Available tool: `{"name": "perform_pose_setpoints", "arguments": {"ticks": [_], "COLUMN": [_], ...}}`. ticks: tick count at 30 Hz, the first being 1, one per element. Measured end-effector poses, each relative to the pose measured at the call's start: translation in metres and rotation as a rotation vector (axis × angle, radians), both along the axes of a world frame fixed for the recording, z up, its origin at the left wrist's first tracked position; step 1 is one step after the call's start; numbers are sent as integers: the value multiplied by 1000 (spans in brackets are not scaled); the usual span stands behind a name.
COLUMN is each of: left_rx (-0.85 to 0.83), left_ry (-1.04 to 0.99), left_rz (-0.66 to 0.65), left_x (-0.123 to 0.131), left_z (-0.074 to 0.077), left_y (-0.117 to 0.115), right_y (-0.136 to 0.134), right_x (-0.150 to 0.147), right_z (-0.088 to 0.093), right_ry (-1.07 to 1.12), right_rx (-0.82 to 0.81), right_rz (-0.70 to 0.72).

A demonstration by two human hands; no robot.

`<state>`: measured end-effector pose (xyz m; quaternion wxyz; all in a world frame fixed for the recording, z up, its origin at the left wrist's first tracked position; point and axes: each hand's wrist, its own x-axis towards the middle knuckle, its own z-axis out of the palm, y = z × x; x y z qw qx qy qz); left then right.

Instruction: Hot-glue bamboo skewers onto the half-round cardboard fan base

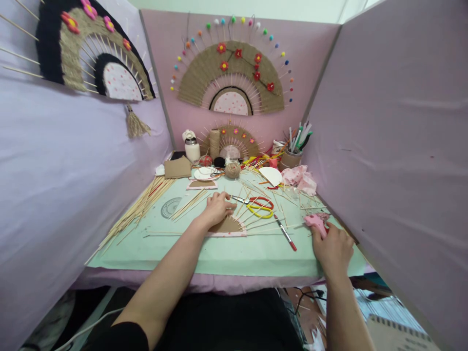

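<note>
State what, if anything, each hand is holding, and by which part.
The right hand holds the pink, pistol-shaped glue gun by its handle. The left hand lies over the pink-edged brown cardboard half-disc; whether it grips anything cannot be told.

You wear a plain black garment (226, 324), which shows at six o'clock, its cloth too dark to make out any seams. At seven o'clock your black sleeve (126, 336) ends in a curved edge around your left arm. Below it your left forearm (170, 282) is bare down to the left hand (218, 208), bare too. Towards five o'clock, your right forearm (343, 312) and right hand (333, 247) are likewise uncovered.
</note>
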<state>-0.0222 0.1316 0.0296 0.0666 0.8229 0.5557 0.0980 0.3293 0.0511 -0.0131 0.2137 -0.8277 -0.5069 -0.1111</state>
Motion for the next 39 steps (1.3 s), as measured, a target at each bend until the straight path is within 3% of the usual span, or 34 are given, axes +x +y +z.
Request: {"name": "perform_pose_setpoints", "arguments": {"ticks": [33, 36, 39], "left_rx": [60, 201, 533], "left_ry": [-61, -251, -606], "left_rz": [-10, 1, 87], "left_x": [0, -4, -12], "left_z": [-8, -4, 6], "left_y": [1, 7, 9], "right_y": [0, -1, -2], "right_x": [-1, -3, -2], "right_z": [1, 4, 5], "right_ry": [3, 9, -3], "right_rx": [-9, -37, -57], "right_rz": [-3, -16, -9]}}
